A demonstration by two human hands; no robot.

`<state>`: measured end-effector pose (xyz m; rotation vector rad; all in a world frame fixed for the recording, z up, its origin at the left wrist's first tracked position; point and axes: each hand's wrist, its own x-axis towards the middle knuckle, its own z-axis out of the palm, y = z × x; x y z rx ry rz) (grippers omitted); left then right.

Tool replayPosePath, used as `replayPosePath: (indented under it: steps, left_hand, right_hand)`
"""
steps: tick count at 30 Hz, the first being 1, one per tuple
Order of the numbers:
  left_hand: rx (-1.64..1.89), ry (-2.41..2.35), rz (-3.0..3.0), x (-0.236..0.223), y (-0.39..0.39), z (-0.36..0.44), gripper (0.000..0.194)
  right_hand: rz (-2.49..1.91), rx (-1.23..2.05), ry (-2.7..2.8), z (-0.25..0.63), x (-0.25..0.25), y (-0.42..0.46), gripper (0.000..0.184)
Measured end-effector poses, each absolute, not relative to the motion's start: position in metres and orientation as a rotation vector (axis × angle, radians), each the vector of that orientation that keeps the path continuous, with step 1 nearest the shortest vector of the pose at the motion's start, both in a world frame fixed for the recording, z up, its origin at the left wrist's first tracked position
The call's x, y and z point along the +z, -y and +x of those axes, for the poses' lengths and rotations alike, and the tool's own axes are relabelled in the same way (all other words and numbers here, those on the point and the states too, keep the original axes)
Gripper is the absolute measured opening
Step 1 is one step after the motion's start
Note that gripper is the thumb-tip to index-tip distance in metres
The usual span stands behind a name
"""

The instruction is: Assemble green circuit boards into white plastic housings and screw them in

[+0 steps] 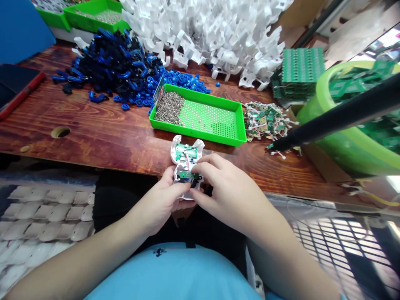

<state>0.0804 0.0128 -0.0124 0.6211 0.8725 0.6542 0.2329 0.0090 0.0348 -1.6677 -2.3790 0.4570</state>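
Observation:
Just off the table's front edge I have a white plastic housing [173, 155], made of two opened halves with green circuit boards [186, 152] inside. A thin red and white wire joins the boards. My left hand [167, 193] is closed around the lower half from the left, thumb lying on its near part. On the right, my right hand [223, 183] has its thumb and fingers bent onto the lower half, by a small black part [196, 181]. Whether those fingertips pinch a separate small piece is hidden.
A green tray [215, 137] of small screws [170, 107] lies ahead. Behind it are blue parts [112, 66] and white housings [206, 29]. Wired boards [265, 121], stacked circuit boards [303, 66], a green bucket [325, 104] and a black rod [337, 112] are at right.

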Motion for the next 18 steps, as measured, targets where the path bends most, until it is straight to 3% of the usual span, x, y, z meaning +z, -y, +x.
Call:
replayPosePath:
  steps: [12, 18]
  left_hand:
    - [0.775, -0.883, 0.632, -0.022, -0.002, 0.070, 0.039]
    - [0.707, -0.860, 0.670, -0.024, 0.005, 0.060, 0.034]
  right_hand:
    - [-1.461, 0.588, 2.289, 0.230, 0.029, 0.011, 0.033]
    - [-1.522, 0.742, 1.536, 0.233, 0.003, 0.033, 0.027]
